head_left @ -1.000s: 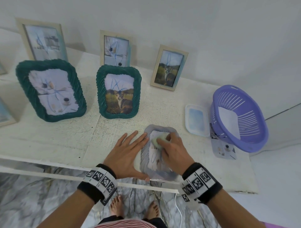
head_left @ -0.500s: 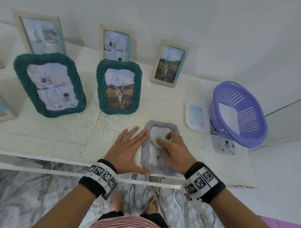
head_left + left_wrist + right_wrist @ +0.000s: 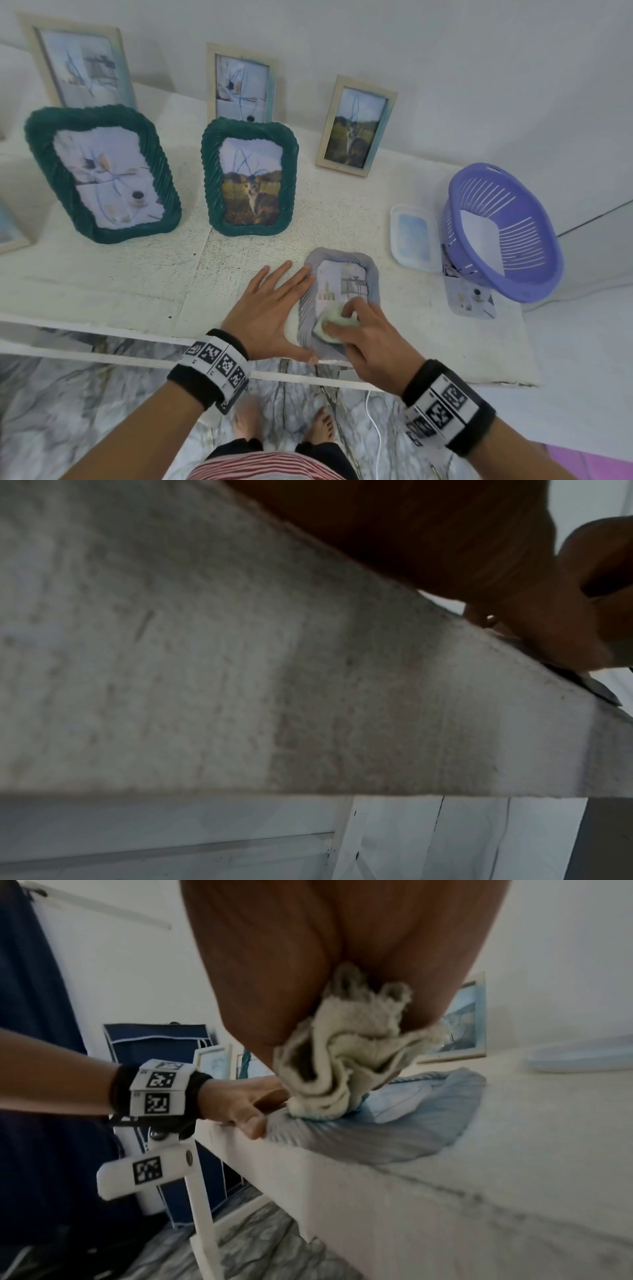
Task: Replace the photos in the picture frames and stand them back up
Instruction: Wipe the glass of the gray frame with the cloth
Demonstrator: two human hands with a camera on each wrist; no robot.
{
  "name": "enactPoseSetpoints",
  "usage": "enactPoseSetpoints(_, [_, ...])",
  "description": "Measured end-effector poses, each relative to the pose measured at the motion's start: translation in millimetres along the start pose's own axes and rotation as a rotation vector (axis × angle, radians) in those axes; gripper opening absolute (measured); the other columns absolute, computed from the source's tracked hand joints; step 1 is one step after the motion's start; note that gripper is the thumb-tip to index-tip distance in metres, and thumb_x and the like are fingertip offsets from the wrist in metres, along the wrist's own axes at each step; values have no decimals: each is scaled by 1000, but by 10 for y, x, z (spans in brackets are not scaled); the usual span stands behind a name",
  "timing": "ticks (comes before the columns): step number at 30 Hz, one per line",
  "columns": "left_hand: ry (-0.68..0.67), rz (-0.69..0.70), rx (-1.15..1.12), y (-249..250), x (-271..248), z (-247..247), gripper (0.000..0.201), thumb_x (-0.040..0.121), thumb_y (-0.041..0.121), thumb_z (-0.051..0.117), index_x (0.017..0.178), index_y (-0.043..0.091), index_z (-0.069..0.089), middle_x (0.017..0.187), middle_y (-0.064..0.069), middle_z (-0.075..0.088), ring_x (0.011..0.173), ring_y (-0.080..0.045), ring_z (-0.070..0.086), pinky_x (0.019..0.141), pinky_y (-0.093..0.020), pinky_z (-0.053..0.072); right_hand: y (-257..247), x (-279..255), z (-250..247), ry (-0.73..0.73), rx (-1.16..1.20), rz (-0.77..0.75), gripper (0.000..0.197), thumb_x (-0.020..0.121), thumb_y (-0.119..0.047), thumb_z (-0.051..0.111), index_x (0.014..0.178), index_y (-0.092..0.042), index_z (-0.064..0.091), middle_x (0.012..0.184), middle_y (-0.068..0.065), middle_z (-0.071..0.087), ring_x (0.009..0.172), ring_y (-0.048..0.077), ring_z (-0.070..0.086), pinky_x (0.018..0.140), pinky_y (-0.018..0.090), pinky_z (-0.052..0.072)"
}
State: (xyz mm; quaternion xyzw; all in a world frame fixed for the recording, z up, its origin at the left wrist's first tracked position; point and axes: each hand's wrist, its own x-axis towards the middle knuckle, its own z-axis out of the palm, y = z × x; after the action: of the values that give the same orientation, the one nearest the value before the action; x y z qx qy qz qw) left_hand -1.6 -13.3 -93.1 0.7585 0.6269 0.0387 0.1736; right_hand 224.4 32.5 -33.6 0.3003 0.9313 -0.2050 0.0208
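Note:
A grey ribbed picture frame (image 3: pixel 371 274) lies face up near the table's front edge, with a pale photo (image 3: pixel 342 284) behind its glass. My right hand (image 3: pixel 359 329) grips a crumpled cream cloth (image 3: pixel 334 323) and presses it on the lower part of the glass. In the right wrist view the cloth (image 3: pixel 346 1053) bulges out from under my palm onto the grey frame (image 3: pixel 411 1123). My left hand (image 3: pixel 270 308) lies flat with straight fingers against the frame's left side, thumb at its near corner.
Two green wicker frames (image 3: pixel 102 174) (image 3: pixel 250 178) and three pale wooden frames (image 3: pixel 356 126) stand upright behind. A purple basket (image 3: pixel 503 229), a small white tray (image 3: pixel 414 238) and a loose photo (image 3: pixel 472 298) lie at right. The table's front edge (image 3: pixel 102 346) runs just under my wrists.
My right hand has slid the cloth from the top of the glass down toward the near end of the frame. The left hand has stayed flat beside the frame.

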Motion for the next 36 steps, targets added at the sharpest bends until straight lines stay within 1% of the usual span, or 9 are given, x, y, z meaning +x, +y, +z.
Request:
enactPoseSetpoints(4, [1, 8, -4, 0, -7, -2, 132, 56, 102, 34, 156, 25, -7, 162, 10, -13, 147, -12, -21, 120, -44, -10, 124, 47, -100, 26, -41, 57, 36, 87, -25, 40, 109, -24, 69, 104, 12, 49, 85, 28, 46, 70, 37, 47])
enactPoseSetpoints(9, [11, 16, -14, -9, -2, 10, 132, 57, 102, 35, 156, 25, -5, 163, 9, -11, 148, -13, -18, 120, -44, -10, 346, 292, -114, 195, -84, 236, 39, 73, 1, 57, 105, -16, 71, 98, 20, 52, 74, 34, 47, 62, 45, 52])
enactPoseSetpoints(13, [-7, 9, 2, -9, -3, 3, 132, 56, 102, 33, 155, 25, -8, 162, 9, -15, 147, -13, -21, 120, -44, -11, 171, 20, -18, 140, -38, 124, 36, 84, -17, 43, 112, -20, 66, 102, 14, 49, 78, 27, 42, 65, 37, 46])
enactPoseSetpoints(16, [-1, 8, -8, -6, 3, 4, 133, 56, 102, 34, 156, 24, -6, 162, 9, -14, 147, -13, -21, 120, -44, -10, 111, -204, -44, 39, -56, 56, 37, 83, -6, 52, 112, -24, 64, 103, 10, 48, 79, 22, 39, 63, 33, 45])
enactPoseSetpoints(20, [-3, 7, 3, 2, -2, -1, 132, 56, 102, 33, 155, 24, -8, 162, 9, -16, 147, -13, -21, 120, -44, -11, 318, 56, -125, 137, -123, 160, 36, 80, -11, 43, 104, -19, 70, 99, 13, 50, 78, 24, 39, 62, 33, 44])
enactPoseSetpoints(24, [24, 17, -10, 3, -4, 6, 132, 57, 102, 34, 156, 23, -3, 163, 8, -11, 148, -14, -17, 119, -43, -11, 444, 340, -124, 203, -188, 298, 40, 69, 7, 58, 101, -15, 69, 95, 17, 50, 77, 30, 42, 63, 44, 49])
enactPoseSetpoints(30, [28, 22, -18, -6, -5, 27, 132, 56, 102, 35, 156, 24, -2, 163, 8, -9, 148, -13, -17, 119, -43, -11, 208, -100, -58, 108, -136, 214, 36, 76, -7, 52, 108, -16, 65, 102, 13, 47, 81, 25, 40, 63, 34, 44])
enactPoseSetpoints(33, [21, 12, -13, -6, 1, 27, 133, 56, 103, 34, 156, 25, -5, 162, 9, -12, 148, -13, -19, 120, -44, -10, 121, -303, -58, 49, -256, 178, 35, 66, -1, 63, 97, -17, 66, 98, 11, 51, 76, 25, 45, 59, 34, 49])
enactPoseSetpoints(36, [25, 14, -13, -5, 8, 30, 132, 56, 103, 35, 156, 25, -5, 162, 9, -12, 148, -13, -19, 120, -44, -9, 195, -137, -71, 113, -393, 175, 26, 63, -4, 54, 83, -14, 68, 90, 11, 51, 70, 25, 43, 53, 35, 45])
